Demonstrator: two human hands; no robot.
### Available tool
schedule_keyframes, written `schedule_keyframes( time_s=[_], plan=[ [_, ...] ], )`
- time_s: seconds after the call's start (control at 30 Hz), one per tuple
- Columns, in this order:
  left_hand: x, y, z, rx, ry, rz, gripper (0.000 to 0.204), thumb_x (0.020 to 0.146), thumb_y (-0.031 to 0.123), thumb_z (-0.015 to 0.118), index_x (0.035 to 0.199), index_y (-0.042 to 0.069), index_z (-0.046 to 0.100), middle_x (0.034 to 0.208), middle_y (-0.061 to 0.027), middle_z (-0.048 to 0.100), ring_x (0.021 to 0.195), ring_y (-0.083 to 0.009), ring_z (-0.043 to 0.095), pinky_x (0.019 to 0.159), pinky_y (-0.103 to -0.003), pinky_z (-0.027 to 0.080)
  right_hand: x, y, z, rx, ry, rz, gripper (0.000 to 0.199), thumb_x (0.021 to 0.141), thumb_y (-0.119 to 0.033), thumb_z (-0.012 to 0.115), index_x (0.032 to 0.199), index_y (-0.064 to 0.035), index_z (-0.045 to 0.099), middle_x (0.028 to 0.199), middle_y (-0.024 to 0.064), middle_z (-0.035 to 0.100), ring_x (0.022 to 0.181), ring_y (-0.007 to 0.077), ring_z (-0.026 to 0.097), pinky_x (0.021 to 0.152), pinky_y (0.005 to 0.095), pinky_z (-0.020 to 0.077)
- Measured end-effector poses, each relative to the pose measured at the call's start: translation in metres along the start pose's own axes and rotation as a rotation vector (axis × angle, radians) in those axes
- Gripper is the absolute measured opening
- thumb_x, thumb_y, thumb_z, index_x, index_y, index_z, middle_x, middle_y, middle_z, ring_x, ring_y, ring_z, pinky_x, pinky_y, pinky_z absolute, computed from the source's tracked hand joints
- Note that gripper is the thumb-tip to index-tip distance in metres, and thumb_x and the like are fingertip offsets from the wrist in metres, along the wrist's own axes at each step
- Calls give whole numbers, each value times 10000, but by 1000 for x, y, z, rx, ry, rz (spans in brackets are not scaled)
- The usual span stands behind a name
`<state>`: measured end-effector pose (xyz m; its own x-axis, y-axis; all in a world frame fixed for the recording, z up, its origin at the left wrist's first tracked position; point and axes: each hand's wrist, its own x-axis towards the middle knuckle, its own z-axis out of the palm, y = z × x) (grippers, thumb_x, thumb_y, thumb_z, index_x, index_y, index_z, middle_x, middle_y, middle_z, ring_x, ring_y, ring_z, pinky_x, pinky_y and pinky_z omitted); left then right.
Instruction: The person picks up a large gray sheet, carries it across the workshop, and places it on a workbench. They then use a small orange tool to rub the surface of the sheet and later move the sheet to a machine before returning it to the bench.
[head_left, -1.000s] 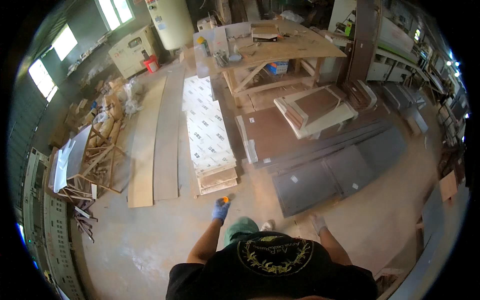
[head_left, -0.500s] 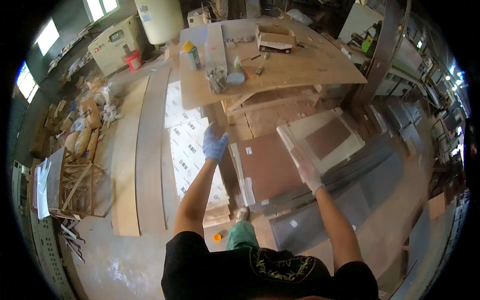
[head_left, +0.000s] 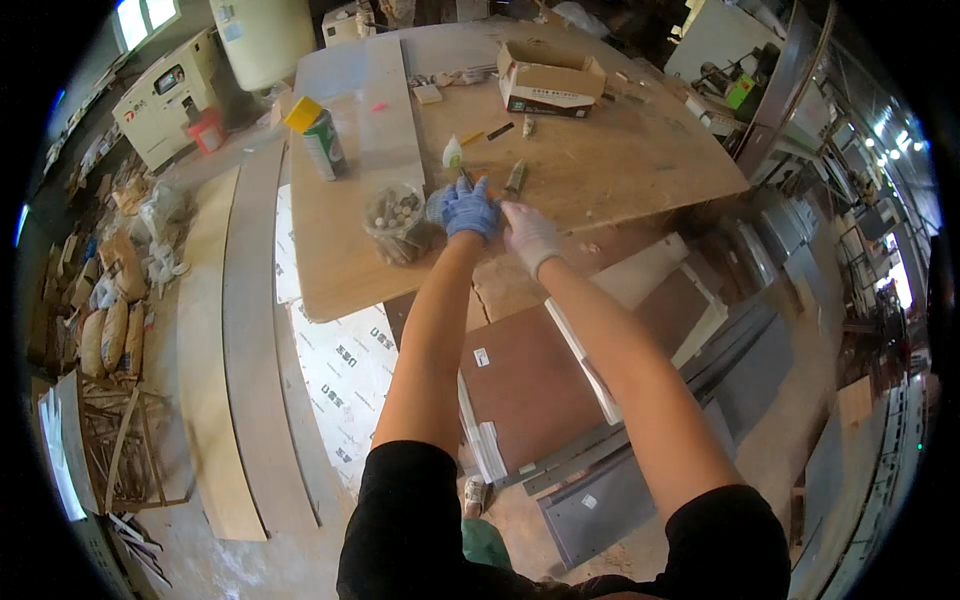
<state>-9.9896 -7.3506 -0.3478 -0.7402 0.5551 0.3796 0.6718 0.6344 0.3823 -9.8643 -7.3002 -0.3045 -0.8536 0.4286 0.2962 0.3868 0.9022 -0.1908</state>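
Note:
Over the near edge of the wooden table, my left hand, in a blue glove, has its fingers curled together; a thin dark end shows at the fingertips, its kind unclear. My right hand, in a pale glove, meets it from the right with fingers drawn together; anything in them is hidden. Partly behind my left hand lies a bluish round disc. A clear tub of small pieces stands left of it. Just beyond are a small white bottle and a small tube.
The table bears an open cardboard box and a yellow-capped spray can. Below its near edge lie a brown panel and white printed sheets. Long boards lie on the floor to the left.
Both hands have moved forward from above the panels and come together over the table's near edge. The left fingers, spread before, are now curled. The view has moved closer to the table.

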Motion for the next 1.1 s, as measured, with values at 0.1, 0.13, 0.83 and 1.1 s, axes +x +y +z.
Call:
schedule_keyframes(
  time_s=[0.1, 0.13, 0.83, 1.1],
  plan=[
    [11, -1, -2, 15, -142, 10, 488, 755, 438, 553, 1191, 223, 502, 1184, -134, 525, 1166, -274, 420, 950, -431, 319, 28, 18, 28, -45, -50, 29, 304, 786, -186, 564, 1079, -128, 507, 1109, 103, 566, 1017, 273, 537, 858, 399, 443],
    [12, -2, -3, 58, -68, -39, 458, 727, 449, 580, 1117, 213, 538, 1095, -94, 577, 1107, -233, 469, 904, -410, 346, 36, 19, 34, -72, -4, -3, 274, 794, -197, 563, 1054, -120, 524, 1073, 96, 583, 1013, 255, 547, 842, 390, 456],
    [8, 7, 15, -635, 367, -99, 205, 877, 240, 479, 1032, 110, 441, 809, -68, 553, 665, -198, 548, 538, -309, 424, -12, 36, -6, 166, -93, 306, 257, 779, -217, 604, 929, -8, 597, 900, 152, 627, 851, 246, 612, 712, 353, 489],
    [-216, 107, -92, -1709, -546, -598, 336, 856, 233, 555, 1144, 67, 505, 591, 53, 424, 433, -47, 378, 372, -203, 310, -230, 17, -113, 1583, 133, 730, 110, 801, -122, 576, 873, -59, 522, 731, 9, 538, 593, 95, 504, 572, 245, 429]
  ],
)
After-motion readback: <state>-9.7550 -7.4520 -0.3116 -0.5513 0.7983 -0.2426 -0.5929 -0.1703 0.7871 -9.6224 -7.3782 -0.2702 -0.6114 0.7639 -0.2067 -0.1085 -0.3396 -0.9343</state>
